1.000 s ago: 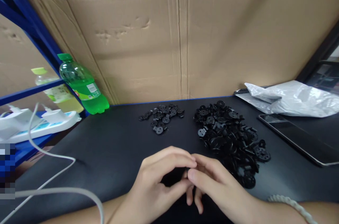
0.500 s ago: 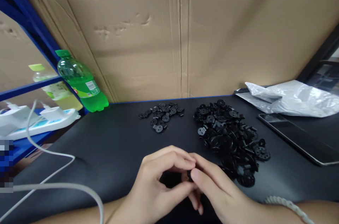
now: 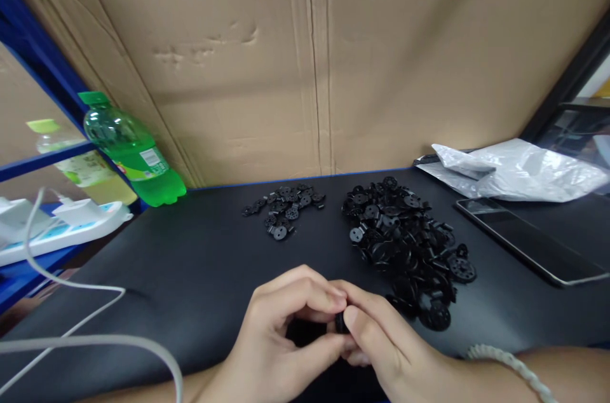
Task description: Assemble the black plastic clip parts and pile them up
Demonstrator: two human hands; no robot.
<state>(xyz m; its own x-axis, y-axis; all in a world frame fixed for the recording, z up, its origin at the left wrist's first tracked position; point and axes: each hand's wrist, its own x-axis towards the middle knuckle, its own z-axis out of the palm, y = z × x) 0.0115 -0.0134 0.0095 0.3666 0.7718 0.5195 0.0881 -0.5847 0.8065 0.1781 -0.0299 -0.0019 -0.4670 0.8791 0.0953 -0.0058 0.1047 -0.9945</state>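
Note:
My left hand (image 3: 281, 333) and my right hand (image 3: 391, 339) meet at the bottom middle, their fingertips pinched round a small black part (image 3: 340, 321). Only the part's edge shows between the fingers. Beyond my right hand lies a large pile of black plastic parts (image 3: 405, 238), with round, perforated discs among them. A smaller group of similar black parts (image 3: 290, 199) lies farther back, left of the large pile.
On the left are a green bottle (image 3: 138, 158), a paler bottle (image 3: 88, 164), a white power strip (image 3: 100, 218) and a looping cable (image 3: 95, 341). A dark tablet (image 3: 528, 238) and a silvery plastic bag (image 3: 524, 171) lie right. Cardboard (image 3: 229, 72) stands behind the black table (image 3: 181, 276).
The view has shifted slightly, so most objects sit a little farther left. More of the black part shows between my fingers, and my right hand's lower fingers have curled in.

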